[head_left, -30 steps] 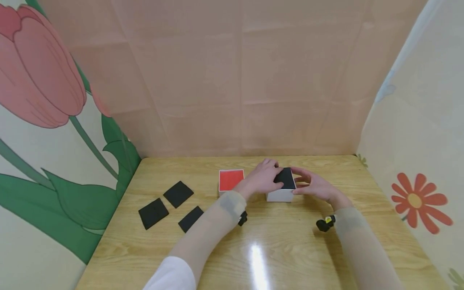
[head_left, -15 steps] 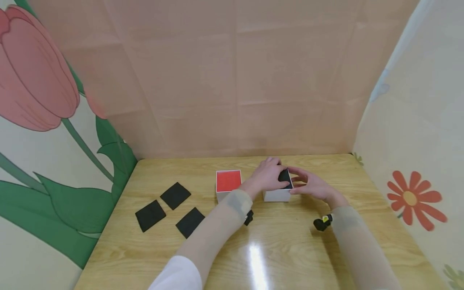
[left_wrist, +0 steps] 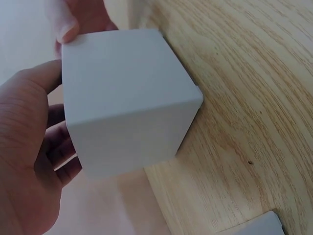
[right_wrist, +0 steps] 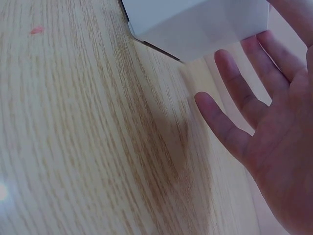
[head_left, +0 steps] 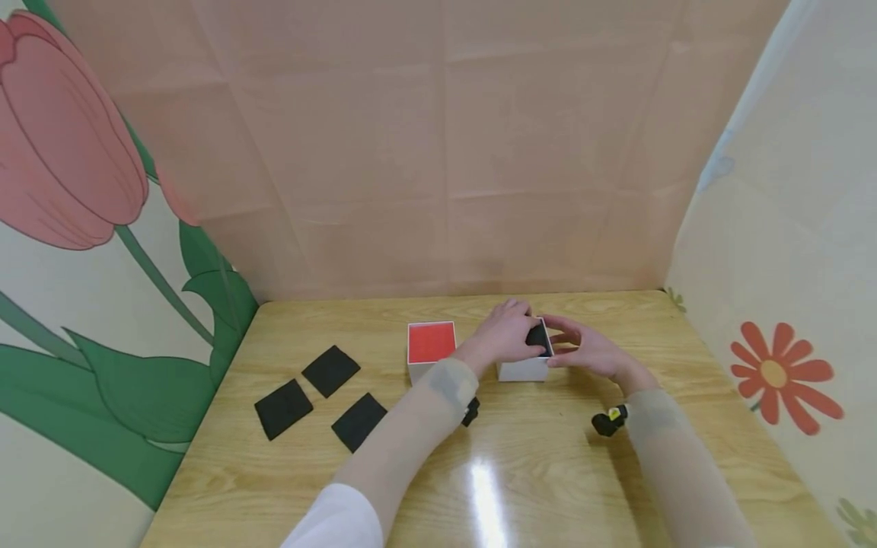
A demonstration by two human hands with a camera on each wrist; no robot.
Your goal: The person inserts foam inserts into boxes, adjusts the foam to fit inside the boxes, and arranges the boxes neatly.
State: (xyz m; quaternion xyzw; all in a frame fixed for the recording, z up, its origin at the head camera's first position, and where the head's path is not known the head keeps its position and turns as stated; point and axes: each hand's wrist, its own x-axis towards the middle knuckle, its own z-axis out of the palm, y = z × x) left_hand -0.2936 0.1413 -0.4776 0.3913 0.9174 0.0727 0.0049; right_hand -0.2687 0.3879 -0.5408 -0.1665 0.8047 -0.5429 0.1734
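A white box (head_left: pixel 523 371) sits at the back right of the table, with a black square (head_left: pixel 537 337) inside its open top. From above, my left hand (head_left: pixel 503 332) spans the black square, thumb toward the front edge and index toward the back. In the left wrist view the fingertips of the left hand (left_wrist: pixel 29 142) dip behind the rim of the white box (left_wrist: pixel 122 98). My right hand (head_left: pixel 589 348) holds the box's right side between thumb and index. The other fingers of the right hand (right_wrist: pixel 274 127) spread out beside the box (right_wrist: pixel 205 29).
A second white box with a red top (head_left: pixel 431 342) stands left of my left hand. Farther left lie several black squares, among them a front-left square (head_left: pixel 284 409), a back square (head_left: pixel 331 371) and a square (head_left: pixel 359 422) partly behind my left forearm. A cloth-covered wall (head_left: pixel 438 251) borders the table's back.
My left thumb and fingers have shifted slightly right over the box, covering more of the black square, which now shows lower within the rim. The whole view has shifted a little.
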